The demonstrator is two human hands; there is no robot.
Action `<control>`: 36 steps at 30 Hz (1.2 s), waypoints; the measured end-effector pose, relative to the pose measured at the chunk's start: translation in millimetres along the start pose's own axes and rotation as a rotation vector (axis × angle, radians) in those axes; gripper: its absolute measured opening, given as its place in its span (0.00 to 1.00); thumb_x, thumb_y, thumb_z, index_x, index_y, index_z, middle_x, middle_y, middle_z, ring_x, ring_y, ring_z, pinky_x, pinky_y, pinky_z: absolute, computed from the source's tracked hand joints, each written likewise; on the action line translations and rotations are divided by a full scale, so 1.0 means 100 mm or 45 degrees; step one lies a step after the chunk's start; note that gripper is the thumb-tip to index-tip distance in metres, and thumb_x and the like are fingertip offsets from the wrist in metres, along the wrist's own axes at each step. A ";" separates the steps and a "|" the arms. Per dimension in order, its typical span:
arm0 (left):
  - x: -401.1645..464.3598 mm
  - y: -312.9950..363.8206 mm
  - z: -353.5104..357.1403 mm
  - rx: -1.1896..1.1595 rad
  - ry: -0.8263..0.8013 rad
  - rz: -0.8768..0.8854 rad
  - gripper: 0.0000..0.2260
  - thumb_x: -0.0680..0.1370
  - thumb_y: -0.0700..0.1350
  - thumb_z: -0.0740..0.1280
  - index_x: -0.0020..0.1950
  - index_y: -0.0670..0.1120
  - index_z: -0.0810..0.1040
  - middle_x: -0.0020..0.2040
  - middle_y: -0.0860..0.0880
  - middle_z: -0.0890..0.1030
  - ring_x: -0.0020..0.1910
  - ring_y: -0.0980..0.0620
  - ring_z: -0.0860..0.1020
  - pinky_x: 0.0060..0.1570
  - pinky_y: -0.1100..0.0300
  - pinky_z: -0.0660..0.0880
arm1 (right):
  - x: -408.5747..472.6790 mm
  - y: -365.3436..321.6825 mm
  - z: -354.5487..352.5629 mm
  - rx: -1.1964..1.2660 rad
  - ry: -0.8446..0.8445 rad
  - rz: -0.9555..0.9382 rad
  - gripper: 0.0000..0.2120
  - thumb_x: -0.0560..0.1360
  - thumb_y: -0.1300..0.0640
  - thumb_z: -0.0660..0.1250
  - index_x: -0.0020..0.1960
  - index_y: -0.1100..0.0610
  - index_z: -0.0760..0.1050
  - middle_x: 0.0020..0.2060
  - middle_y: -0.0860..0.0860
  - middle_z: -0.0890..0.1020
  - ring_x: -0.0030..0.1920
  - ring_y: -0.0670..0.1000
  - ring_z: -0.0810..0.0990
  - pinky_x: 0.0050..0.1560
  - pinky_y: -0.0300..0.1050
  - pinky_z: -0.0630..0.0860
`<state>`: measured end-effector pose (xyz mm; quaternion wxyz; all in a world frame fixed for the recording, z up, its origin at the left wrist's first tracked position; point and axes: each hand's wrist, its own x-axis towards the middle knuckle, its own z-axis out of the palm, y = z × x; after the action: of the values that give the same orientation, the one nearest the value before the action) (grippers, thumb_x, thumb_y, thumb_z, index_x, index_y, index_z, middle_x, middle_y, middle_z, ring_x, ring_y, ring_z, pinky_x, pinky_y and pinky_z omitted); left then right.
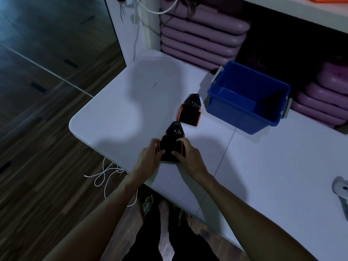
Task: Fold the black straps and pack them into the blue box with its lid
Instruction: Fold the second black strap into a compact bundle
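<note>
Two folded black straps with orange edges lie on the white table (113, 113). The near strap (174, 135) is between my hands: my left hand (150, 156) grips its left edge with thumb on top, and my right hand (186, 154) pinches its right edge. The second folded strap (190, 111) lies flat just beyond, untouched. The open blue box (235, 113) stands to the right of that strap with nothing visible inside it. I see no lid in view.
Stacks of purple mats (203, 34) fill the shelf behind the table and to the right of the box. A white cord (105, 176) lies coiled on the wooden floor at the left. A pale object (341, 187) sits at the table's right edge.
</note>
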<state>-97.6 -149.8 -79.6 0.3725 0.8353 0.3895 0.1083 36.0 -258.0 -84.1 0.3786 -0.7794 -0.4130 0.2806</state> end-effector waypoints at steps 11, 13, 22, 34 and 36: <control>-0.13 0.04 0.39 0.069 0.024 -0.055 0.27 0.82 0.53 0.47 0.78 0.41 0.49 0.78 0.44 0.54 0.78 0.50 0.48 0.76 0.50 0.51 | -0.33 0.02 0.44 -0.538 0.177 0.184 0.26 0.83 0.45 0.42 0.79 0.50 0.49 0.80 0.52 0.49 0.79 0.55 0.45 0.74 0.57 0.53; -0.14 -0.05 0.44 0.268 -0.016 -0.046 0.29 0.81 0.55 0.41 0.78 0.41 0.45 0.79 0.45 0.49 0.77 0.51 0.42 0.77 0.51 0.45 | -0.36 0.07 0.47 -0.579 0.125 0.188 0.27 0.83 0.45 0.40 0.79 0.50 0.41 0.79 0.49 0.41 0.78 0.53 0.35 0.75 0.58 0.40; 0.15 -0.04 0.27 0.231 -0.214 0.103 0.28 0.81 0.53 0.42 0.77 0.39 0.49 0.78 0.41 0.54 0.78 0.44 0.49 0.76 0.52 0.47 | -0.35 -0.02 0.66 -0.126 0.198 0.359 0.30 0.79 0.40 0.37 0.78 0.49 0.39 0.79 0.51 0.44 0.78 0.50 0.38 0.78 0.54 0.40; 0.20 0.15 0.12 -0.223 -0.335 0.030 0.24 0.80 0.36 0.53 0.76 0.43 0.55 0.64 0.41 0.76 0.58 0.42 0.77 0.46 0.68 0.68 | -0.25 -0.22 0.47 0.632 0.546 0.474 0.20 0.82 0.56 0.58 0.74 0.48 0.65 0.63 0.43 0.79 0.63 0.43 0.78 0.63 0.50 0.75; 0.16 0.15 0.15 -0.242 -0.318 -0.091 0.23 0.82 0.39 0.53 0.77 0.43 0.53 0.65 0.37 0.75 0.60 0.38 0.76 0.47 0.64 0.66 | -0.22 -0.25 0.44 0.641 0.595 0.499 0.19 0.80 0.59 0.59 0.71 0.50 0.70 0.61 0.46 0.81 0.61 0.46 0.79 0.63 0.55 0.76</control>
<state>-71.3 -152.9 -80.9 0.4991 0.7889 0.3576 0.0265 -19.3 -251.9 -85.5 0.5809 -0.7690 -0.0774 0.2552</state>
